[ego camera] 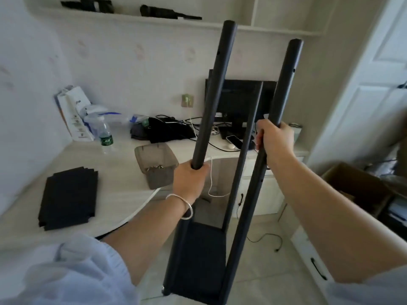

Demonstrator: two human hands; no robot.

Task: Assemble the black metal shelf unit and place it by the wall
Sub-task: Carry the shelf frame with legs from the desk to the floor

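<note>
Bench (114,190) of pale wood grain with a curved front edge fills the left of the view and runs along the wall. In front of it the partly built black metal shelf unit (198,256) stands on the tiled floor (259,271), between the person's arms: a flat black shelf panel sits low between its uprights, and two round black tubes rise well above the bench. The left tube (217,91) leans slightly to the right as it rises; the right tube (284,84) does the same, with small holes near the top of each.

A stack of flat black panels (69,197) lies on the bench at the left. A clear grey plastic tray (156,166) holding small metal hardware overhangs the bench edge, just beside the left tube. A clear plastic water bottle with a green label (105,135) stands further back.

The left hand (190,179), a silver bangle (184,205) on its wrist, grips the left tube with its fingers curled round it. The right hand (275,142) grips the right tube higher up, fingers wrapped round it.
</note>
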